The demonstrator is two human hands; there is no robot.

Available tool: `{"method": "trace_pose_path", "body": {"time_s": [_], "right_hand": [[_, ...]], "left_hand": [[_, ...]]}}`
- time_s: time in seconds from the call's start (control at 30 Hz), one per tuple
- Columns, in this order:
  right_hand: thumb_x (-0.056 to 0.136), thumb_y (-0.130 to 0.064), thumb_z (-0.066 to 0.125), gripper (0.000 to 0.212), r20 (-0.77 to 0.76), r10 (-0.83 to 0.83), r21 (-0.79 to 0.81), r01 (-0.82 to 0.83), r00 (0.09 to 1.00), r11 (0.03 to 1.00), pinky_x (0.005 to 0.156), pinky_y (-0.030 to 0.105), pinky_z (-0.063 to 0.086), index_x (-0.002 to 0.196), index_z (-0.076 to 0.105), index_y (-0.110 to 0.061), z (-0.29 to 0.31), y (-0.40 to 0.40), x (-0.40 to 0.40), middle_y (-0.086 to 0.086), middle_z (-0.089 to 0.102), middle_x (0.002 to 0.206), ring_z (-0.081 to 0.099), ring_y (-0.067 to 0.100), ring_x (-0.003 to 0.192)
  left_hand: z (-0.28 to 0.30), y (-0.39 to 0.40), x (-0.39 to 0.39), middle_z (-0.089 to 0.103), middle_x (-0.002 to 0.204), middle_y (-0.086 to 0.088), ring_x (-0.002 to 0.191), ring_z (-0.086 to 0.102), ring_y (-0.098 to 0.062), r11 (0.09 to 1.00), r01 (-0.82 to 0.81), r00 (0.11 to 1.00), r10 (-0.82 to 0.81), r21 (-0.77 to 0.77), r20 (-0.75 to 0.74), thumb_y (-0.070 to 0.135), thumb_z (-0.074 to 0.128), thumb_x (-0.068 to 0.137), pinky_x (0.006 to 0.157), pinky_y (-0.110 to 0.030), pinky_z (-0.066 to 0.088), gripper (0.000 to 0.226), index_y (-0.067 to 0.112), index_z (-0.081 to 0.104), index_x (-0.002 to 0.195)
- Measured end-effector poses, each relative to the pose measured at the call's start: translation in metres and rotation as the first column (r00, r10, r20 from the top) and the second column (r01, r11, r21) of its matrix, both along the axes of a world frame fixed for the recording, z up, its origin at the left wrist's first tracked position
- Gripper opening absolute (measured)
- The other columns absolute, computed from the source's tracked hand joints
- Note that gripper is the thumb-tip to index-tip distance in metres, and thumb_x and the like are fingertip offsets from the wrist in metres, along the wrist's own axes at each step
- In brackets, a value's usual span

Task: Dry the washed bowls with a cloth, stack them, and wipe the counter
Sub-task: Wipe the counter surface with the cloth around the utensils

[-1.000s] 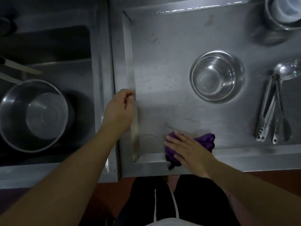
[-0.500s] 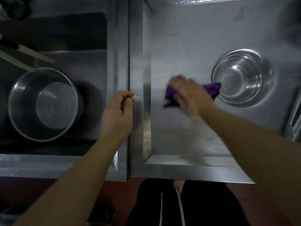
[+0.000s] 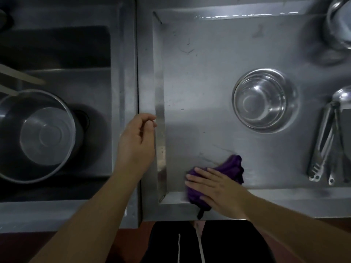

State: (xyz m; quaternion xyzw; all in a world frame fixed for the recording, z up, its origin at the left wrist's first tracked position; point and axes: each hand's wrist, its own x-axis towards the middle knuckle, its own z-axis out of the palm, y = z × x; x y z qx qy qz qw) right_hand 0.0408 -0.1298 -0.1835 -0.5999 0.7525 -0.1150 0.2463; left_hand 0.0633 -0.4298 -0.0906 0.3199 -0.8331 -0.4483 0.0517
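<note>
My right hand (image 3: 218, 188) lies flat on a purple cloth (image 3: 232, 168), pressing it onto the steel counter (image 3: 199, 92) near the front rim. Part of the cloth hangs over that rim. A stack of steel bowls (image 3: 265, 99) stands upright on the counter, up and to the right of the cloth. My left hand (image 3: 137, 141) rests on the raised ridge between sink and counter, fingers curled with nothing in them.
A large steel pot (image 3: 36, 135) sits in the sink (image 3: 91, 82) at the left, with utensil handles above it. Tongs (image 3: 322, 145) and a ladle (image 3: 343, 95) lie at the counter's right. Another steel pot (image 3: 340, 23) is at the top right corner.
My right hand swept the cloth away from me toward the bowls, then drew it back to the counter's front rim. My left hand stayed on the ridge.
</note>
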Motion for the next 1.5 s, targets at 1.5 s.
{"method": "trace_pose_path", "body": {"time_s": [1.5], "right_hand": [[0.107,-0.040,0.041,0.062,-0.115,-0.498,-0.044,0.497,0.859,0.867,0.127,0.061,0.016,0.167,0.028,-0.028,-0.011,-0.161,-0.091,0.007,0.026,0.174,0.021,0.039,0.159]], "left_hand": [[-0.012,-0.029,0.024,0.055,0.101,0.025,0.093,0.058,0.002,0.972,-0.002,0.995,0.026,-0.233,0.098,0.029,0.053,0.105,0.076,-0.008,0.041,0.017,0.030,0.061,0.121]]}}
